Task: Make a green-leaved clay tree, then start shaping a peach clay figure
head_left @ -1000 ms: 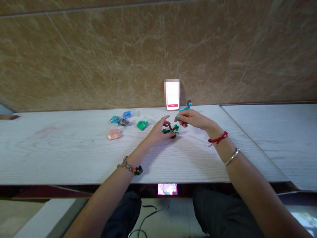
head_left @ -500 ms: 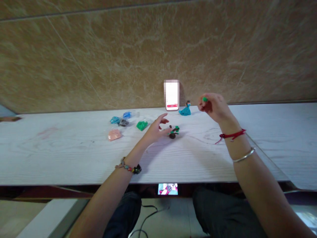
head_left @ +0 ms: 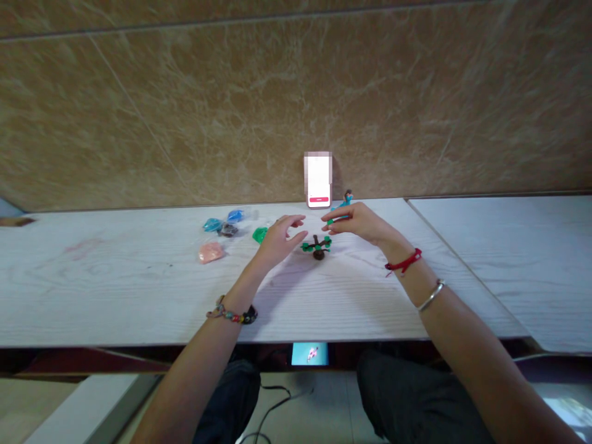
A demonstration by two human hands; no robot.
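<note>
A small brown tree model (head_left: 319,253) with green clumps on its branches stands on the white table (head_left: 139,296). Just left of it is my left hand (head_left: 280,239), its thumb and fingers apart and holding nothing. My right hand (head_left: 361,223) pinches a small green lump of clay (head_left: 330,222) above and to the right of the tree. Behind that hand, a figurine in a blue dress (head_left: 348,197) is partly covered. A bag of green clay (head_left: 259,234) lies beyond my left hand, partly hidden by it.
A phone (head_left: 319,180) leans upright against the marbled wall (head_left: 185,111). Bags of light blue (head_left: 212,225), blue (head_left: 235,216), dark (head_left: 228,230) and peach clay (head_left: 211,252) lie at the left. A lit screen (head_left: 309,354) sits below the table's front edge.
My right hand has come left and down with the green lump, from beside the figurine to near the tree. My left hand has drawn slightly left, uncovering the tree's left branch.
</note>
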